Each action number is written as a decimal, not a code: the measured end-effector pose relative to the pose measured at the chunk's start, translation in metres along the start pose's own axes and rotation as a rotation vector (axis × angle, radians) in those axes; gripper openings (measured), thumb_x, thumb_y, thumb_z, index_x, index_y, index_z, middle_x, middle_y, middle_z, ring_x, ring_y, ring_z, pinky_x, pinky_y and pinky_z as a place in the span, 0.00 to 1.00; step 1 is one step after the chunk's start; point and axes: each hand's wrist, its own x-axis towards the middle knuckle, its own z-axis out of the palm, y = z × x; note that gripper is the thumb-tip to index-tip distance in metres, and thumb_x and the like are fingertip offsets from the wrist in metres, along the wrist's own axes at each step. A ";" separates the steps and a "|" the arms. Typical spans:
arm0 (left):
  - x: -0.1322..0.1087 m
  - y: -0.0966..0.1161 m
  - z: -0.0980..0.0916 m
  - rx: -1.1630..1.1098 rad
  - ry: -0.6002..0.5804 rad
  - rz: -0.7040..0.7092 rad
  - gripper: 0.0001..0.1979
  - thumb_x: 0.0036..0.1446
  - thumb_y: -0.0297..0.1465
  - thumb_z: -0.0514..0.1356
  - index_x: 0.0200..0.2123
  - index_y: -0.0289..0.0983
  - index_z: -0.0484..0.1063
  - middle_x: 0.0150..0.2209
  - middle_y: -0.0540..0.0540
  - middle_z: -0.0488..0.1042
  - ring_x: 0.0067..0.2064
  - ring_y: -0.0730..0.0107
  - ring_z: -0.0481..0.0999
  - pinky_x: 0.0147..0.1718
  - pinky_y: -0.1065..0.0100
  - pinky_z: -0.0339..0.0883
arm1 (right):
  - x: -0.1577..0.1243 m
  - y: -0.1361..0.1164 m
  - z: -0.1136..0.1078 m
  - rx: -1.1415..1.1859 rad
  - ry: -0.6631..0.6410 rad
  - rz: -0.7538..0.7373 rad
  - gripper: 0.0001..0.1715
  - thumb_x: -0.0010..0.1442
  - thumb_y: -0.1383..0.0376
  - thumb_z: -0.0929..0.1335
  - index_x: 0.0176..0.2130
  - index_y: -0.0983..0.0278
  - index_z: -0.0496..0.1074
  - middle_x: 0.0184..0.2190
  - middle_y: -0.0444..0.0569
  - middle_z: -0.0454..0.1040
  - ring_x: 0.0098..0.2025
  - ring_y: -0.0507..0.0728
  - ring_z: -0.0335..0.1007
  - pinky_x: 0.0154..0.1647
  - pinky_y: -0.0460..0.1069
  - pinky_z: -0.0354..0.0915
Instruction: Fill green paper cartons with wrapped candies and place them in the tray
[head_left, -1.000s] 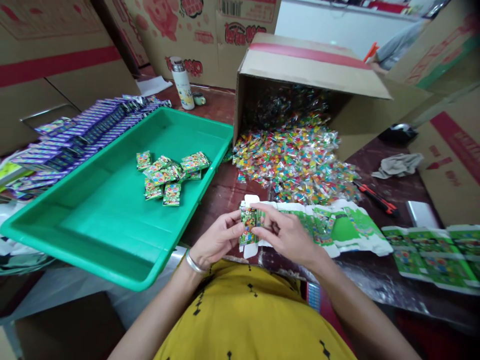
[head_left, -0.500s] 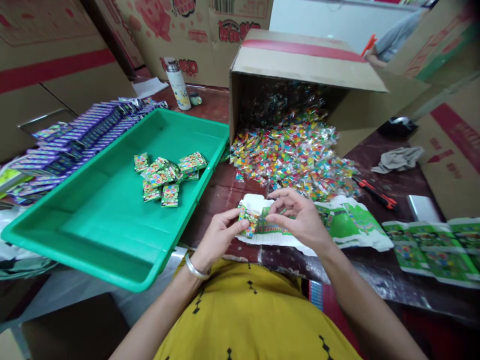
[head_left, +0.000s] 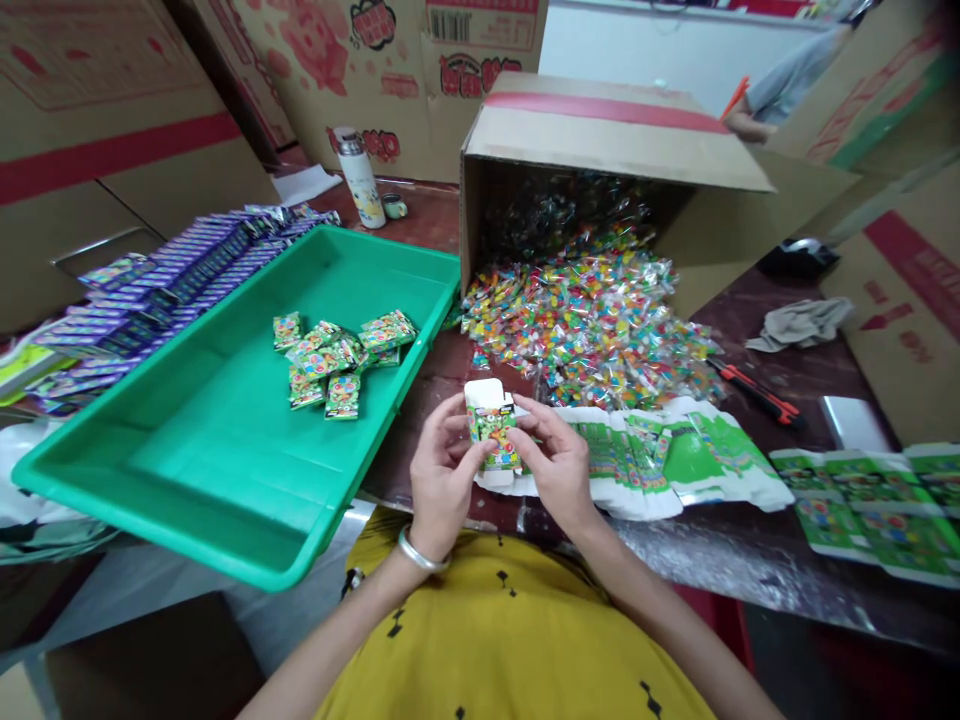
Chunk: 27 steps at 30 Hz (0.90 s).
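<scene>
Between both hands is a small printed candy box (head_left: 493,425), upright, its white top flap raised. My left hand (head_left: 444,465) grips its left side, thumb on the front. My right hand (head_left: 553,455) pinches the right side, thumb also on the front. Under and beyond my right hand lies a row of flattened green cartons (head_left: 622,455) with white edges. Behind them, wrapped colourful candies (head_left: 592,320) spill from a cardboard box (head_left: 600,125) tipped on its side. To the left, a green tray (head_left: 217,470) holds several filled-looking small boxes (head_left: 326,355).
Purple packs (head_left: 172,275) are stacked left of the tray. A flask (head_left: 361,185) and a small cup (head_left: 394,206) stand behind it. On the right lie a red-black cutter (head_left: 761,395), a cloth (head_left: 801,322) and flat green cartons (head_left: 862,500). A person's arm (head_left: 750,122) shows at the back right.
My right hand has come down and left onto the small box, where it was hovering with bent fingers. The box now faces me more squarely, its top flap standing up.
</scene>
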 end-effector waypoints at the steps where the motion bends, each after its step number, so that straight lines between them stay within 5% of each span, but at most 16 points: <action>1: -0.001 0.000 -0.001 0.044 -0.032 0.006 0.29 0.54 0.31 0.67 0.58 0.42 0.65 0.47 0.45 0.76 0.41 0.67 0.79 0.40 0.68 0.75 | 0.000 0.001 0.000 -0.026 0.002 -0.031 0.21 0.61 0.61 0.69 0.54 0.58 0.72 0.38 0.46 0.75 0.37 0.54 0.71 0.40 0.49 0.69; 6: -0.002 0.002 -0.008 0.084 -0.275 -0.057 0.19 0.58 0.32 0.63 0.53 0.41 0.69 0.45 0.46 0.75 0.36 0.71 0.77 0.35 0.72 0.72 | 0.000 0.006 -0.003 -0.161 -0.023 -0.133 0.11 0.63 0.62 0.66 0.46 0.59 0.72 0.34 0.45 0.72 0.32 0.53 0.68 0.34 0.49 0.66; 10: 0.000 0.006 -0.009 0.122 -0.358 -0.058 0.13 0.60 0.32 0.60 0.49 0.39 0.71 0.47 0.44 0.74 0.42 0.67 0.77 0.41 0.69 0.72 | 0.008 0.004 -0.010 -0.277 -0.049 -0.214 0.07 0.62 0.62 0.67 0.32 0.60 0.69 0.37 0.48 0.73 0.39 0.57 0.71 0.42 0.52 0.68; 13: 0.002 0.007 -0.007 0.112 -0.300 -0.019 0.13 0.59 0.31 0.61 0.48 0.39 0.69 0.48 0.43 0.73 0.47 0.64 0.76 0.45 0.67 0.72 | 0.014 0.000 -0.011 -0.156 -0.058 -0.175 0.06 0.61 0.61 0.68 0.34 0.60 0.69 0.44 0.51 0.74 0.46 0.59 0.72 0.46 0.53 0.69; 16: 0.004 0.005 -0.006 0.049 -0.226 -0.030 0.17 0.56 0.30 0.64 0.47 0.40 0.65 0.44 0.45 0.72 0.45 0.65 0.76 0.41 0.68 0.73 | 0.018 -0.005 -0.010 0.006 -0.082 -0.106 0.10 0.60 0.60 0.70 0.41 0.59 0.67 0.39 0.48 0.74 0.43 0.58 0.73 0.44 0.53 0.70; 21: 0.003 0.006 -0.008 0.025 -0.243 -0.061 0.16 0.55 0.28 0.64 0.46 0.39 0.65 0.42 0.46 0.72 0.44 0.67 0.76 0.40 0.69 0.73 | 0.026 -0.014 -0.013 0.028 -0.263 -0.045 0.12 0.56 0.58 0.73 0.30 0.61 0.69 0.33 0.46 0.73 0.38 0.56 0.71 0.41 0.51 0.68; 27: 0.000 0.009 -0.007 0.097 -0.270 -0.010 0.17 0.58 0.28 0.62 0.50 0.40 0.64 0.45 0.44 0.72 0.48 0.64 0.76 0.45 0.65 0.75 | 0.040 -0.021 -0.022 0.034 -0.330 0.171 0.12 0.53 0.59 0.75 0.30 0.64 0.73 0.28 0.45 0.75 0.31 0.53 0.70 0.34 0.49 0.66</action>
